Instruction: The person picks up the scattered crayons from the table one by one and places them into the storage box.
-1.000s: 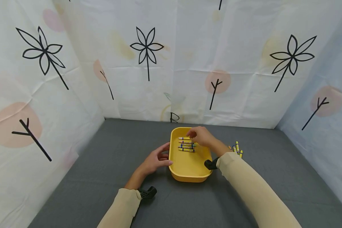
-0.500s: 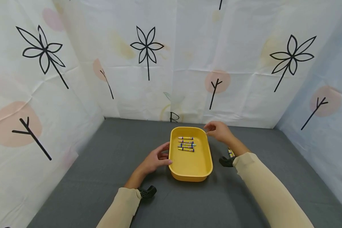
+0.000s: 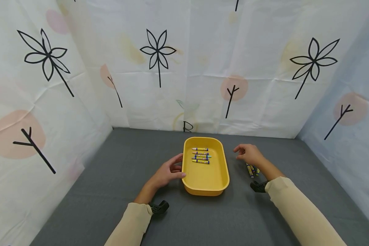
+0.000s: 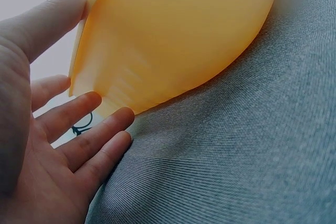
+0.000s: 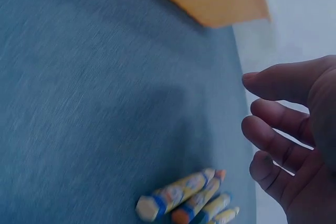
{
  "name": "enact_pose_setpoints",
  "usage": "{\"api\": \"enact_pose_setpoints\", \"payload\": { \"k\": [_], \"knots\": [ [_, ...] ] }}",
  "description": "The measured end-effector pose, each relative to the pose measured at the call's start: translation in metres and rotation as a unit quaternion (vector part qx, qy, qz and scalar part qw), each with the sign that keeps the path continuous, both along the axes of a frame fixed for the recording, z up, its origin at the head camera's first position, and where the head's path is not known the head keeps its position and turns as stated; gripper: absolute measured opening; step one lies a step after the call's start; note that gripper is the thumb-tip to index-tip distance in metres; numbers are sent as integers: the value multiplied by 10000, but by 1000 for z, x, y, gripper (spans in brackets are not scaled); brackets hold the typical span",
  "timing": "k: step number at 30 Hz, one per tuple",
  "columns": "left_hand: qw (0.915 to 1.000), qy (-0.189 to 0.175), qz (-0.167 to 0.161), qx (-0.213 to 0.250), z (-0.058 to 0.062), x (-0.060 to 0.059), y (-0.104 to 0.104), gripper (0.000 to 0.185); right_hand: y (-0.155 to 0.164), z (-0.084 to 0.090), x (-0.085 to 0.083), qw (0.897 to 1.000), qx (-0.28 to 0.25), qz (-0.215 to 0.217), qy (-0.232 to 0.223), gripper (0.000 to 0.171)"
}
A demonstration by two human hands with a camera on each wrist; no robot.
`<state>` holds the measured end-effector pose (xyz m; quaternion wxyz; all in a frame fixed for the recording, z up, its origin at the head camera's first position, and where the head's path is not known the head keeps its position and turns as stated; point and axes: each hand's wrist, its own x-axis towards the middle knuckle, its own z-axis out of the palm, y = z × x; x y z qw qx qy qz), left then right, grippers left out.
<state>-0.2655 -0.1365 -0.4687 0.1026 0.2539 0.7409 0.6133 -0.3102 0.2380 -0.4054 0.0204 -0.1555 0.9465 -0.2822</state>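
A yellow plastic tray (image 3: 206, 179) lies on the grey cloth in the head view. Inside it, several crayons (image 3: 201, 162) with yellow wrappers are laid side by side in its far half. My left hand (image 3: 166, 173) rests against the tray's left side; in the left wrist view its thumb is at the rim and its spread fingertips meet the outer wall (image 4: 173, 35). My right hand (image 3: 251, 155) is off the tray's right side, holding nothing, its fingers loosely bent and apart. Several loose crayons (image 5: 178, 192) lie on the cloth below it, partly hidden by the hand in the head view.
Dark grey cloth (image 3: 117, 191) covers the table. White sheets with flower and twig drawings (image 3: 203, 68) stand around the back and both sides. A dark strap device (image 3: 160, 207) sits on the left wrist, another (image 3: 258, 186) on the right.
My right hand has moved from above the crayons in the tray, out over the right rim, to above the loose crayons. The left hand and tray have stayed in place.
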Motion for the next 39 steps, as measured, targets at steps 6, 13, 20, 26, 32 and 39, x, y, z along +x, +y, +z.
{"api": "enact_pose_setpoints", "payload": {
  "k": [6,13,20,26,32,39],
  "knots": [
    [10000,-11,68,-36,1,0,1,81,13,-8,8,9997,225,49,-109,25],
    [10000,16,30,-19,1,0,1,82,25,-17,18,9989,407,-78,-203,25],
    [10000,13,52,-5,-1,0,0,82,29,-19,24,9973,671,-275,-104,26],
    [10000,-8,53,-60,-1,-1,0,79,29,-18,30,9950,888,-465,-11,24],
    [9999,-111,4,-81,4,0,0,79,25,-22,30,9927,1023,-634,-36,25],
    [9998,-139,-92,-64,29,16,1,79,25,-29,28,9935,779,-810,167,22]
  ]
}}
